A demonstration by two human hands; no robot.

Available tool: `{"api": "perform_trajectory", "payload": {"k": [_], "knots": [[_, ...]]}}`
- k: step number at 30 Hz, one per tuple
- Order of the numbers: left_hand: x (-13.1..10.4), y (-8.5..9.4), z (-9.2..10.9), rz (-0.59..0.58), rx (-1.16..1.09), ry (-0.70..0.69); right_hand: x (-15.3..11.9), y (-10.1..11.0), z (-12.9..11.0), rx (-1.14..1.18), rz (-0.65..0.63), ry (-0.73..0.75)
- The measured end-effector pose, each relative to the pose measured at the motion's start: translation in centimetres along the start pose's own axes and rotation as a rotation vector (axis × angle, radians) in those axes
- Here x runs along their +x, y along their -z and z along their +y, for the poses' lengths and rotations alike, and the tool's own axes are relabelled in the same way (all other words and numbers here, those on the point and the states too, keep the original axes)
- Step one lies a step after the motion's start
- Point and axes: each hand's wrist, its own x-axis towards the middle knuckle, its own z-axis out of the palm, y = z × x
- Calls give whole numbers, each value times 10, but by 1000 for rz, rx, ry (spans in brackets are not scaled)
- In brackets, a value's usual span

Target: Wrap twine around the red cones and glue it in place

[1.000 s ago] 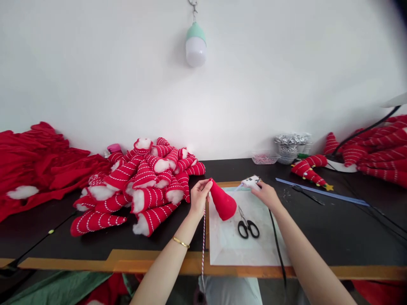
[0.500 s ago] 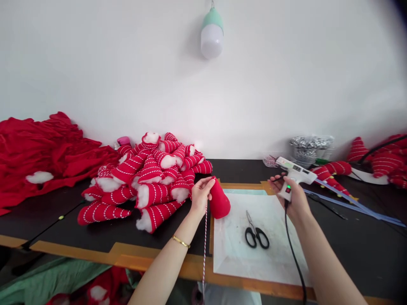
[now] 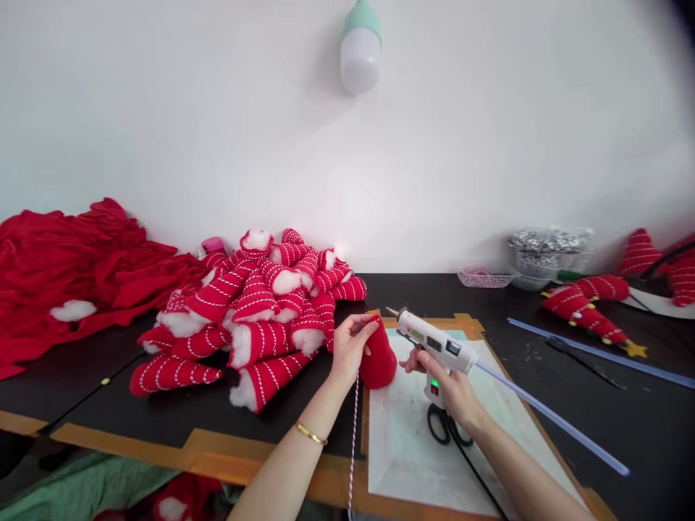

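A plain red fabric cone (image 3: 380,358) stands tip-up at the left edge of a white sheet. My left hand (image 3: 350,347) pinches it near the tip, and a red-and-white twisted cord (image 3: 355,441) hangs from below those fingers. My right hand (image 3: 453,391) is wrapped round the handle of a white glue gun (image 3: 439,344). The gun's nozzle points left, close to the cone's tip but apart from it. A long translucent glue stick (image 3: 554,420) sticks out of its back. Black-handled scissors (image 3: 437,425) lie on the sheet, partly hidden by my right hand and the gun.
Left of my hands is a pile of striped stuffed cones (image 3: 260,297), with red cloth (image 3: 81,268) beyond. Tubs of silvery bits (image 3: 543,253), a small clear tray (image 3: 486,276) and a finished striped piece (image 3: 591,307) lie right. The gun's black cable (image 3: 478,474) trails toward me.
My right hand has brought the glue gun left and turned it, so its nozzle is now near the cone's tip. The scissors have become partly covered. My left hand still pinches the cone.
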Motion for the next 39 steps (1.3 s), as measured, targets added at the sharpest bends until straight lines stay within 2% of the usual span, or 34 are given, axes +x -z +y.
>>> {"api": "perform_trajectory", "payload": {"k": [6,12,16,25,39], "knots": [[0,0,-2,30,18,-10,-2,-3,-3,1,13,-95],[2,1,-2,47,16,-10,-4,-10,-20,-36,17,-155],[2,0,-3,50,16,-14,-3,-13,-26,-39,10,-128],[1,1,-4,26,32,-46,-3,-12,-24,-33,-11,-74],[3,2,-8,-8,32,-56,-4,-15,-30,-45,-22,-102]]}}
